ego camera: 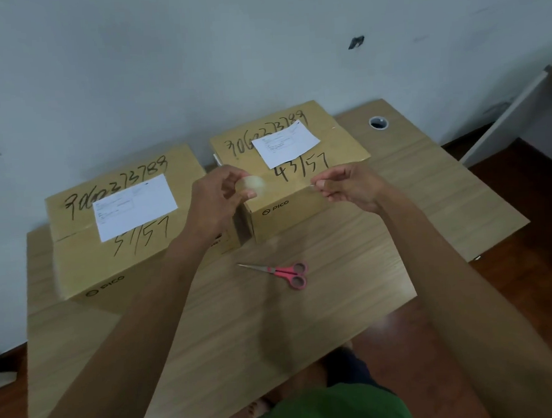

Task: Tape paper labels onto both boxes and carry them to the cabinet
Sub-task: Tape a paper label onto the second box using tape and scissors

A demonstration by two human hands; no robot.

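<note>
Brown cardboard marks the two boxes that stand side by side on the pale wood-grain table, against a grey-white wall. The left box sits in the middle left of the frame, with black handwritten numbers across its top and a white paper label lying over them; the right box sits just above the centre of the frame, also numbered by hand, with its own white paper label lying near the far edge of its top. Both boxes carry a printed PICO mark on the front face. The person's left hand, at the centre of the frame, grips a small roll of clear tape with curled fingers, held above the gap between the boxes. The right hand, a little to the right of it and over the near corner of the right box, pinches the free end of the tape between thumb and fingertips; a thin, barely visible strip runs between the roll and that pinch. Pink-handled scissors lie closed on the table just below the centre of the frame, near the right box but apart from it. A round cable hole shows in the table at the upper right, beyond the right box.
</note>
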